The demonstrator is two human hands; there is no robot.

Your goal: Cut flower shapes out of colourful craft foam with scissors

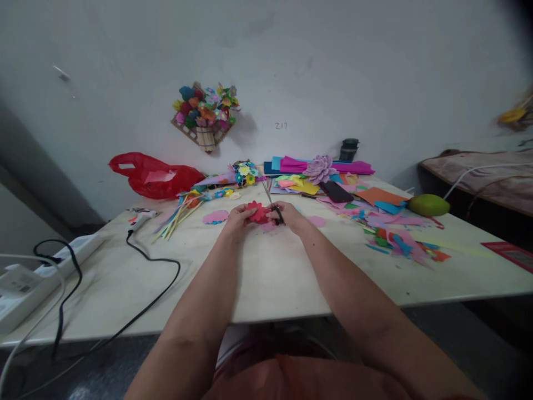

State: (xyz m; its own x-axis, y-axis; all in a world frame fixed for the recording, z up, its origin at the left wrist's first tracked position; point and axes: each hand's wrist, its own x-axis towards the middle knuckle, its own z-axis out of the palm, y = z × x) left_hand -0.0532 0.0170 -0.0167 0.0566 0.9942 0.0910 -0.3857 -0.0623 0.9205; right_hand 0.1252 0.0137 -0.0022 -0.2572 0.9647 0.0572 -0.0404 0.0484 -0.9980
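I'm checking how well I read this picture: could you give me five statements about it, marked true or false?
1. The left hand holds a red flower shape. True.
2. The right hand holds a pen. False: it holds black-handled scissors.
3. The red plastic bag is right of the hands. False: it is to their left.
4. The big purple flower lies nearer the wall than the phone. True.
5. The glue gun is on the floor. False: it lies on the table.
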